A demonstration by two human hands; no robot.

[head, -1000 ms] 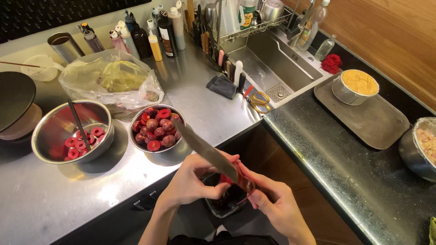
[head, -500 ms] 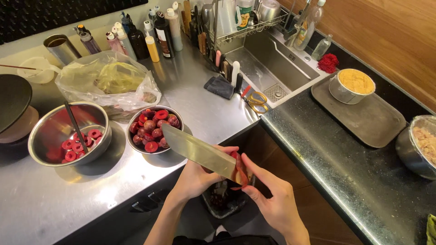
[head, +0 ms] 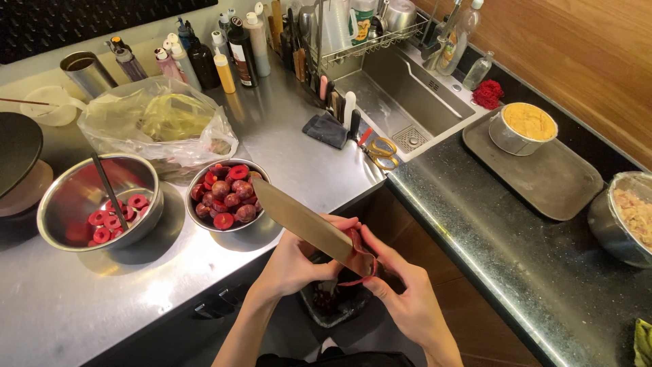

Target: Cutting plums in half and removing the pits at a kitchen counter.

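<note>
My right hand (head: 407, 292) grips the handle of a large kitchen knife (head: 302, 217), its broad blade pointing up and left toward a steel bowl of whole red fruits (head: 225, 197). My left hand (head: 299, 261) holds a piece of red fruit (head: 356, 253) against the blade near the handle. Both hands are below the counter edge, over a small dark bin (head: 333, 302) with scraps in it. At the left stands a second steel bowl (head: 102, 207) with red fruit rings and a utensil leaning in it.
A plastic bag of greens (head: 159, 122) lies behind the bowls. Bottles (head: 204, 54) line the back. A sink (head: 407, 95) with scissors (head: 380, 149) at its rim sits right, then a grey tray (head: 550, 180) bearing a pot of yellow food (head: 523, 128).
The knife blade has tilted, its flat side now turned more up. My hands have shifted slightly and the fruit piece sits against the blade by the handle.
</note>
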